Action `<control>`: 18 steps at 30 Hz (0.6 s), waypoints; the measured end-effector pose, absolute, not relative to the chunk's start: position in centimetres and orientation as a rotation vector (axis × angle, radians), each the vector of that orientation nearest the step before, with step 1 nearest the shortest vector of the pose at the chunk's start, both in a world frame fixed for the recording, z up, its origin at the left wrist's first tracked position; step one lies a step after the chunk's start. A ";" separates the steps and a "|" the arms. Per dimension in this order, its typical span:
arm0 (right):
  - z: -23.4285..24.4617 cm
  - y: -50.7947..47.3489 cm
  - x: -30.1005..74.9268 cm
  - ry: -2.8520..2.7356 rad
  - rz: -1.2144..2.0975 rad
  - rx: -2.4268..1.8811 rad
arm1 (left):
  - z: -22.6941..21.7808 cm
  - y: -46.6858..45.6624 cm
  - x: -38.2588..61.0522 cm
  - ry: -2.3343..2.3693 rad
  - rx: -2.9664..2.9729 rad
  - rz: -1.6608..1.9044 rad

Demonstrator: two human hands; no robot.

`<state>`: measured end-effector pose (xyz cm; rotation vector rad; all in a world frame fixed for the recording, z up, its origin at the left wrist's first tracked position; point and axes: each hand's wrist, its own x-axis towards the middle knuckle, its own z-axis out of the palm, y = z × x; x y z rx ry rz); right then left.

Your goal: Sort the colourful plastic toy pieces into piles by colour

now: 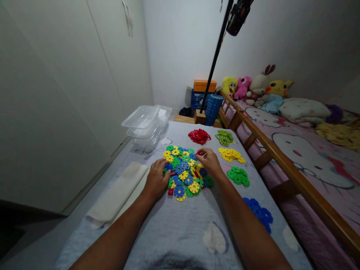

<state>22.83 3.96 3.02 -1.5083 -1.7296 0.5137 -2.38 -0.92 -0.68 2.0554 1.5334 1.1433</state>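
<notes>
A mixed pile of flower-shaped plastic discs (184,175) in blue, yellow and green lies mid-table, with a few red bricks (170,191) among them. At its left edge rests my left hand (158,175), its fingers and thumb apart over the discs. My right hand (209,160) is at the pile's upper right, fingertips pinched on a small red brick (198,153). Sorted groups lie beyond and to the right: red pieces (199,136), light green pieces (224,137), yellow discs (231,154), green discs (238,176) and blue discs (258,213), the last partly behind my right forearm.
Clear plastic containers (142,122) are stacked at the table's far left. A folded cream cloth (120,191) lies at the left edge. On the right runs a wooden bed rail (270,146); behind the table rises a black pole (216,56).
</notes>
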 end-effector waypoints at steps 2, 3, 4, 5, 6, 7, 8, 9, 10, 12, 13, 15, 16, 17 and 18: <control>2.2 5.8 23.9 -1.612 0.484 -1.607 | -0.9 -1.0 -2.2 1.569 2.127 1.095; 1.8 6.7 24.3 -1.573 0.473 -1.644 | -1.1 -1.0 -2.2 1.583 2.153 1.076; 1.4 7.6 24.6 -1.546 0.457 -1.672 | -1.2 -1.0 -2.2 1.597 2.171 1.059; 1.0 8.4 24.8 -1.529 0.433 -1.692 | -1.4 -1.0 -2.2 1.611 2.182 1.045; 0.6 9.1 24.9 -1.520 0.404 -1.704 | -1.5 -0.9 -2.2 1.623 2.188 1.031; 0.2 9.8 24.9 -1.516 0.378 -1.712 | -1.6 -0.9 -2.2 1.633 2.190 1.018; -0.2 10.4 24.9 -1.515 0.361 -1.717 | -1.7 -0.8 -2.2 1.637 2.188 1.011; -0.5 11.0 24.9 -1.515 0.354 -1.718 | -1.7 -0.8 -2.3 1.636 2.183 1.008; -0.9 11.5 24.8 -1.512 0.357 -1.717 | -1.7 -0.7 -2.3 1.630 2.177 1.010; -1.5 12.4 24.7 -1.503 0.381 -1.711 | -1.7 -0.6 -2.4 1.606 2.162 1.020; -1.8 12.7 24.7 -1.499 0.391 -1.706 | -1.7 -0.5 -2.4 1.591 2.154 1.027; -2.4 13.1 24.7 -1.494 0.401 -1.700 | -1.7 -0.5 -2.4 1.561 2.139 1.041; -2.7 13.1 24.7 -1.495 0.400 -1.703 | -1.7 -0.4 -2.4 1.548 2.133 1.047; -2.9 13.1 24.7 -1.500 0.392 -1.709 | -1.7 -0.4 -2.4 1.536 2.129 1.052; -3.0 13.0 24.7 -1.504 0.376 -1.718 | -1.7 -0.4 -2.4 1.526 2.127 1.055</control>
